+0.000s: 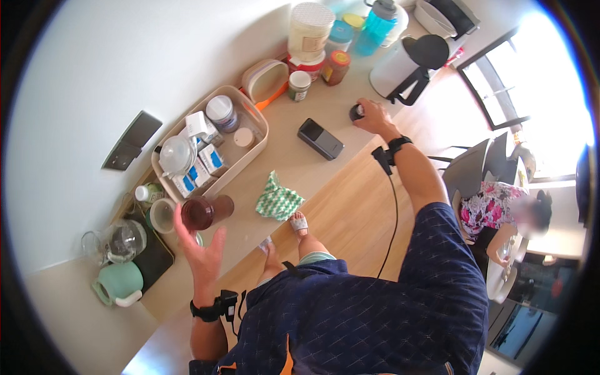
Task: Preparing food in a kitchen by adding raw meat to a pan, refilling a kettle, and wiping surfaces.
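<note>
My left hand [202, 248] is at the mouth of a translucent brown jar [222, 207] that stands upright and uncapped on the counter. Its thumb and fingers are spread around the near side of the rim; whether a fingertip touches the jar is hard to tell. Farther right, my right hand [375, 117] has its fingers closed around a small black round object [356, 112], perhaps a lid, at the counter's front edge. Between the hands lie a black power bank [321, 139] and a crumpled green-and-white cloth [279, 199].
Against the wall sits a beige bin [239, 161] of boxes and jars. A kettle [393, 70] and several containers [309, 35] stand at the far right. A mint mug [123, 282] and a glass vessel [125, 240] stand left. A person [492, 211] sits behind, at right.
</note>
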Demonstrator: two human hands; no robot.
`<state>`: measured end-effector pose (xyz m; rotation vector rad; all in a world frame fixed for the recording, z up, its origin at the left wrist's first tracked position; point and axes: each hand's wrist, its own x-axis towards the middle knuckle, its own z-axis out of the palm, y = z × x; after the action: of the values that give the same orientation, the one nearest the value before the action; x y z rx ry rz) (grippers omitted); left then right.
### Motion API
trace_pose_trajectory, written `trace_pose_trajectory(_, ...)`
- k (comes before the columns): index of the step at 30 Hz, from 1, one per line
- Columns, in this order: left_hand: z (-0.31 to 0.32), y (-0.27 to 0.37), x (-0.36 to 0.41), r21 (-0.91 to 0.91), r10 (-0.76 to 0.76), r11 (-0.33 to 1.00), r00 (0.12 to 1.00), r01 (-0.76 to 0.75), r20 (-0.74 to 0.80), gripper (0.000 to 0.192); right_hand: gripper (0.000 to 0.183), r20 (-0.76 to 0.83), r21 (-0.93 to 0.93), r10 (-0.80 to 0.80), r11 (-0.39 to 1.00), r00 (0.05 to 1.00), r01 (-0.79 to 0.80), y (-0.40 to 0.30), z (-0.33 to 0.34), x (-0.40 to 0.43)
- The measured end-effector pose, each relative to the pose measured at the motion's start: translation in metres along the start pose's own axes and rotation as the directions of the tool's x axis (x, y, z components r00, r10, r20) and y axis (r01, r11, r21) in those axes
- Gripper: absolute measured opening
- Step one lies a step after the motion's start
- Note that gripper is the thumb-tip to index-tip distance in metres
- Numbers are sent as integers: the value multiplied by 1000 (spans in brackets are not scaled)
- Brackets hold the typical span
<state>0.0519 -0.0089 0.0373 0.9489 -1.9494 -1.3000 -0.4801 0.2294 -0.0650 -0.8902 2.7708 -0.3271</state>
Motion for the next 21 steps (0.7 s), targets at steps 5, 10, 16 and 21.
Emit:
trace_pose_trajectory(5,20,-3,17,32,0,999,1000,-1,27,86,63,-112,327,-188,920,976,215,-74,-69,-36)
trace_pose_trajectory(10,10,-8,14,-129,10,992,1000,-7,16,81,60,37,441,-702,650,711,619,-250,-135,-120)
trace_pose_trajectory(16,-2,-20,14,-115,-11,993,998,18,61,83,61,26,359,-960,270,279,893,-388,-71,-150)
trace_pose_trajectory(21,-7,-33,22,-77,69,995,995,-64,71,78,56,129,201,-966,247,225,948,-420,-60,-162)
